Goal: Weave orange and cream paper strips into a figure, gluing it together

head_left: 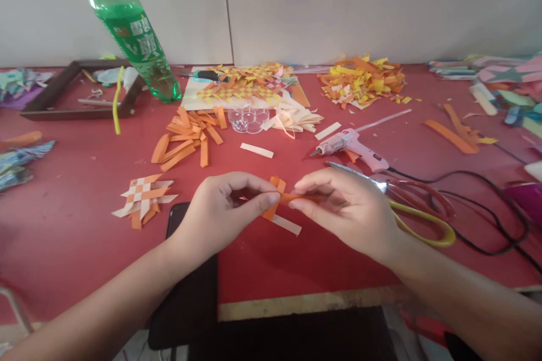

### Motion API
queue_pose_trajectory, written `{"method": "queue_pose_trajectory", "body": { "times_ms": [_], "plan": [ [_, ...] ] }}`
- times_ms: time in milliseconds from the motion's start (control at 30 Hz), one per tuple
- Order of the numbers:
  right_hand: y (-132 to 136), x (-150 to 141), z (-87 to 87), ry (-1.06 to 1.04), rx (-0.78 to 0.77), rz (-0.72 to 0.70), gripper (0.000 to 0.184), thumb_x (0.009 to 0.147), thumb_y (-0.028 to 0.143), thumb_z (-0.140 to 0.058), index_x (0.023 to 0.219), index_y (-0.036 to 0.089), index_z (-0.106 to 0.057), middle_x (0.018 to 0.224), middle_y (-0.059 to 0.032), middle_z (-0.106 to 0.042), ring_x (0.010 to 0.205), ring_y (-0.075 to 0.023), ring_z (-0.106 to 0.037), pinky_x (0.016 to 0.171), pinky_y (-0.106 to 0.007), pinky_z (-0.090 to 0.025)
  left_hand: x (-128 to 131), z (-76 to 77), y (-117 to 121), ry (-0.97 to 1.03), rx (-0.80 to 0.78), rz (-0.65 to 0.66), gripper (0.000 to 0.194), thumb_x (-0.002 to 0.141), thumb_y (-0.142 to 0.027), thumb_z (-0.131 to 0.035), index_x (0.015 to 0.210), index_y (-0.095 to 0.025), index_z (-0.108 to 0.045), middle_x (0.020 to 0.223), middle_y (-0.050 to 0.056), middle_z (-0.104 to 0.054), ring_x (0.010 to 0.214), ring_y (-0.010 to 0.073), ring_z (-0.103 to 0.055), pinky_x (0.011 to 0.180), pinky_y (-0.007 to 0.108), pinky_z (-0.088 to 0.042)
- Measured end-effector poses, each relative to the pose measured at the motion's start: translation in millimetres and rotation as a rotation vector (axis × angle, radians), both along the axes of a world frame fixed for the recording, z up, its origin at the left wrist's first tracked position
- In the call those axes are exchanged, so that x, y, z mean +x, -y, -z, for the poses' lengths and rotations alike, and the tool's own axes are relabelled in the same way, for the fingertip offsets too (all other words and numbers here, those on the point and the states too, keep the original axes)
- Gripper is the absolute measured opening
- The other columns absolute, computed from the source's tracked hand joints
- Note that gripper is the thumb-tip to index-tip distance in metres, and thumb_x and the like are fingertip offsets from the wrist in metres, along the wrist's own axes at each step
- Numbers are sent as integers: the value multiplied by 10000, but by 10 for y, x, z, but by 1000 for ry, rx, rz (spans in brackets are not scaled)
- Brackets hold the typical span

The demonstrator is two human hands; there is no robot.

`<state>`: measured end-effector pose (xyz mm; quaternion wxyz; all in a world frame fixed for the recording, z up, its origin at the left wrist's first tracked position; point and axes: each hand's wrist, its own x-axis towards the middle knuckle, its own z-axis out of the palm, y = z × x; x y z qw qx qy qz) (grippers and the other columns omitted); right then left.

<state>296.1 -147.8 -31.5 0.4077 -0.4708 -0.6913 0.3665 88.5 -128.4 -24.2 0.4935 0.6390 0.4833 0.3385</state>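
Observation:
Both hands meet above the red table near its front edge. My left hand [235, 203] pinches the left end of an orange paper strip [288, 197] between thumb and fingers. The same strip runs into my right hand [342, 203], whose thumb and fingers are closed on it. Another orange strip [271, 213] crosses at my left fingertips, with a cream strip [285, 224] sticking out below. Whether these are joined is hidden by the fingers. To the left lies a woven piece of orange and cream strips [146, 196].
Scissors [423, 225] and a pink glue gun [355, 146] with its cable lie at right. Orange strips [186, 138], cream strips [296, 118] and a clear bead tray [248, 119] sit behind. A green bottle [135, 39] stands back left; a dark phone-like slab [186, 282] overhangs the front edge.

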Motion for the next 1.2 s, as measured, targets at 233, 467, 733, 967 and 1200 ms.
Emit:
{"method": "queue_pose_trajectory", "body": {
  "times_ms": [233, 467, 733, 967, 1200],
  "plan": [
    [-48, 42, -39, 132, 69, 137, 67, 828, 261, -666, 885, 229, -650, 810, 9, -710, 692, -124, -683, 641, -231, -566, -24, 43, 1, 65, -39, -105, 163, 771, -331, -736, 770, -169, -713, 708, 7, -739, 637, 117, -671, 569, 179, -536],
    [-94, -30, -176, 295, 167, -109, 127, 863, 236, -613, 972, 239, -679, 966, -14, -733, 881, -162, -683, 789, -282, -552, 38, 39, 86, 37, 18, -46, 117, 790, -293, -713, 763, -179, -713, 736, 9, -743, 665, 133, -685, 597, 204, -553],
    [-229, -23, -153, 327, -163, -165, 142, 817, 209, -606, 868, 264, -726, 878, 23, -750, 774, -150, -701, 682, -242, -552, -106, 104, 189, -305, 381, 21, 115, 872, -252, -607, 955, -186, -652, 898, 37, -714, 760, 158, -672, 656, 268, -556],
    [-367, -25, -176, 545, -239, -369, 200, 734, 139, -574, 787, 253, -729, 817, 43, -746, 710, -132, -678, 622, -215, -490, -187, 275, 298, -585, 869, 317, 181, 856, -131, -577, 1006, -158, -675, 981, 56, -720, 900, 227, -635, 765, 390, -529],
    [-508, -125, -233, 609, -275, -536, 232, 700, 116, -530, 723, 250, -718, 759, 56, -734, 660, -120, -651, 556, -212, -421, -168, 288, 293, -606, 855, 294, 127, 858, -152, -569, 900, -157, -688, 936, 57, -728, 877, 222, -633, 766, 387, -538]
  ]
}}
